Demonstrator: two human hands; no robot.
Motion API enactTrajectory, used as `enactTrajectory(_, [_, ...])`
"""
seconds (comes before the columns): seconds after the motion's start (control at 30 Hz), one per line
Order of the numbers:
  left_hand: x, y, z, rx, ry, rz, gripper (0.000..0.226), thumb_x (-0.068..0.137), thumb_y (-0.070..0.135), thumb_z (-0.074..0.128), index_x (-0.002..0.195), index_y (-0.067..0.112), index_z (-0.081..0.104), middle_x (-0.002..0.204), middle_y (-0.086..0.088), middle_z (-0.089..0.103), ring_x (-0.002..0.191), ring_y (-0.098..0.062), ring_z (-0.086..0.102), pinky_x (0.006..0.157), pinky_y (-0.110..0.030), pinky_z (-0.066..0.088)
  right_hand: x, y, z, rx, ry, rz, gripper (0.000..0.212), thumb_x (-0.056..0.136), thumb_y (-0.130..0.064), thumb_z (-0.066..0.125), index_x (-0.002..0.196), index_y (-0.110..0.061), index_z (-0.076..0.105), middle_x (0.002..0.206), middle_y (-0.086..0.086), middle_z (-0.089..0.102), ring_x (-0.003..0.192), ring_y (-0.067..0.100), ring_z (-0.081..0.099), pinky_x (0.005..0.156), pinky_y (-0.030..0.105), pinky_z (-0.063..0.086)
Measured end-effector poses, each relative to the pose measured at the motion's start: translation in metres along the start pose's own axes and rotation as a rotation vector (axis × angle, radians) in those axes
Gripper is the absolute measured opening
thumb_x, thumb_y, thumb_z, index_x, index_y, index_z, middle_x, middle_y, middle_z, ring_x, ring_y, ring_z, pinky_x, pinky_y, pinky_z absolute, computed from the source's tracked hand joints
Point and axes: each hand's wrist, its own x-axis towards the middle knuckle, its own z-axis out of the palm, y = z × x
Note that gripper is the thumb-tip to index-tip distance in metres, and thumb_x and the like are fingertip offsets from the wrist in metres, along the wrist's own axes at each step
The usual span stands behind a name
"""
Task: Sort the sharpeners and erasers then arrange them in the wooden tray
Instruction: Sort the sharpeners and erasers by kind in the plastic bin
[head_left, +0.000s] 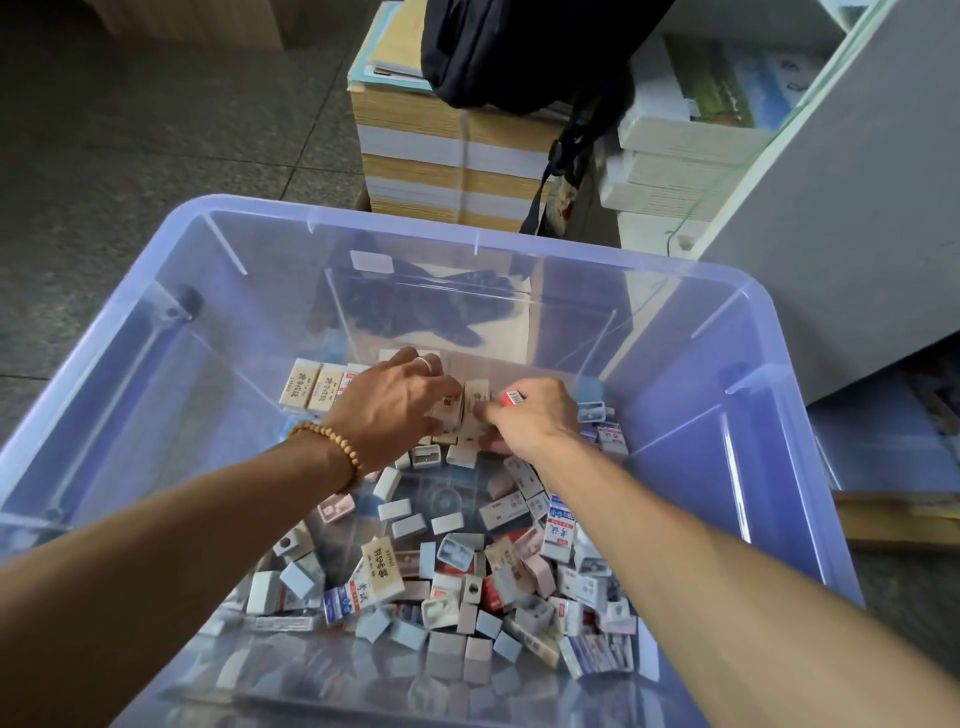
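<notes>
A clear blue plastic bin (171, 291) holds a heap of loose erasers and sharpeners (457, 566). At the bin's far end several beige erasers (311, 385) stand in a row. My left hand (395, 410), with a bead bracelet at the wrist, holds a beige eraser (451, 406) against that row. My right hand (530, 415) pinches another beige eraser (476, 399) right beside it and keeps a red-and-white eraser (514, 398) tucked in its fingers. A wooden tray cannot be made out.
Bundled stacks of books (447, 156) stand behind the bin with a black bag (519, 52) on top. White boxes (670, 166) and a grey cabinet (852, 218) are at the right. Tiled floor (130, 130) lies to the left.
</notes>
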Motion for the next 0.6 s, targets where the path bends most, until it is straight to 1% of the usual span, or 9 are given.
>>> enactTrajectory(0.1, [-0.002, -0.005, 0.002, 0.042, 0.02, 0.016, 0.041, 0.074, 0.027, 0.083, 0.111, 0.015, 0.072, 0.098, -0.009, 0.069, 0.092, -0.03, 0.059, 0.066, -0.04, 0.054, 0.001, -0.004, 0.003, -0.152, 0.015, -0.047, 0.014, 0.083, -0.028, 0.08, 0.08, -0.019, 0.071, 0.08, 0.002, 0.074, 0.073, 0.022, 0.073, 0.076, 0.039, 0.062])
enactTrajectory(0.17, [-0.002, -0.005, 0.003, 0.046, 0.038, 0.019, 0.042, 0.076, 0.03, 0.081, 0.114, 0.016, 0.07, 0.101, -0.009, 0.069, 0.095, -0.029, 0.059, 0.068, -0.039, 0.053, -0.003, -0.005, -0.002, -0.166, -0.022, -0.053, 0.015, 0.085, -0.031, 0.079, 0.082, -0.018, 0.071, 0.078, 0.001, 0.073, 0.074, 0.02, 0.072, 0.076, 0.036, 0.061])
enactTrajectory(0.23, [-0.002, -0.004, 0.002, 0.03, 0.03, 0.001, 0.043, 0.08, 0.033, 0.077, 0.119, 0.017, 0.067, 0.107, -0.008, 0.067, 0.1, -0.028, 0.056, 0.072, -0.038, 0.052, -0.006, -0.005, -0.01, -0.123, -0.033, -0.055, 0.019, 0.088, -0.033, 0.076, 0.083, -0.015, 0.071, 0.072, -0.004, 0.065, 0.068, 0.014, 0.064, 0.064, 0.029, 0.054])
enactTrajectory(0.3, [-0.003, -0.003, 0.0, 0.023, 0.003, 0.013, 0.049, 0.075, 0.032, 0.081, 0.119, 0.015, 0.067, 0.107, -0.01, 0.066, 0.1, -0.029, 0.057, 0.072, -0.038, 0.052, -0.007, -0.003, -0.015, -0.031, 0.007, -0.025, 0.026, 0.091, -0.037, 0.069, 0.078, -0.015, 0.063, 0.067, -0.003, 0.055, 0.059, 0.011, 0.051, 0.053, 0.024, 0.04])
enactTrajectory(0.4, [-0.008, -0.009, 0.001, 0.052, -0.038, 0.064, 0.058, 0.059, 0.016, 0.092, 0.112, 0.011, 0.071, 0.099, -0.015, 0.068, 0.089, -0.032, 0.061, 0.065, -0.04, 0.056, -0.007, -0.005, -0.015, 0.168, 0.003, 0.063, 0.01, 0.097, -0.027, 0.048, 0.099, -0.02, 0.055, 0.088, 0.005, 0.051, 0.066, 0.012, 0.043, 0.058, 0.025, 0.034])
enactTrajectory(0.47, [-0.009, -0.013, 0.001, 0.065, -0.032, 0.084, 0.056, 0.057, 0.011, 0.093, 0.109, 0.009, 0.072, 0.094, -0.016, 0.069, 0.084, -0.032, 0.062, 0.061, -0.041, 0.059, -0.006, -0.004, -0.016, 0.215, 0.015, 0.112, 0.015, 0.099, -0.013, 0.039, 0.092, -0.013, 0.052, 0.091, 0.009, 0.053, 0.066, 0.013, 0.046, 0.058, 0.025, 0.037])
enactTrajectory(0.5, [-0.009, -0.013, 0.0, 0.064, -0.033, 0.093, 0.055, 0.057, 0.011, 0.093, 0.108, 0.009, 0.072, 0.092, -0.016, 0.069, 0.082, -0.031, 0.062, 0.059, -0.04, 0.059, -0.007, -0.001, -0.017, 0.219, 0.03, 0.132, 0.019, 0.098, -0.007, 0.04, 0.087, -0.008, 0.055, 0.089, 0.012, 0.059, 0.068, 0.017, 0.053, 0.058, 0.027, 0.045])
enactTrajectory(0.57, [-0.01, -0.012, 0.001, 0.068, -0.029, 0.093, 0.054, 0.059, 0.012, 0.092, 0.108, 0.008, 0.071, 0.091, -0.015, 0.069, 0.081, -0.03, 0.062, 0.057, -0.039, 0.059, -0.009, 0.005, -0.018, 0.232, 0.056, 0.155, 0.021, 0.093, 0.002, 0.047, 0.098, -0.007, 0.065, 0.1, 0.012, 0.069, 0.085, 0.023, 0.066, 0.077, 0.036, 0.059])
enactTrajectory(0.6, [-0.01, -0.011, 0.001, 0.069, -0.018, 0.086, 0.053, 0.06, 0.012, 0.092, 0.109, 0.009, 0.071, 0.091, -0.015, 0.069, 0.082, -0.03, 0.062, 0.057, -0.039, 0.058, -0.009, 0.009, -0.017, 0.248, 0.081, 0.161, 0.027, 0.089, 0.005, 0.051, 0.101, -0.011, 0.068, 0.102, 0.011, 0.07, 0.093, 0.026, 0.068, 0.086, 0.042, 0.059])
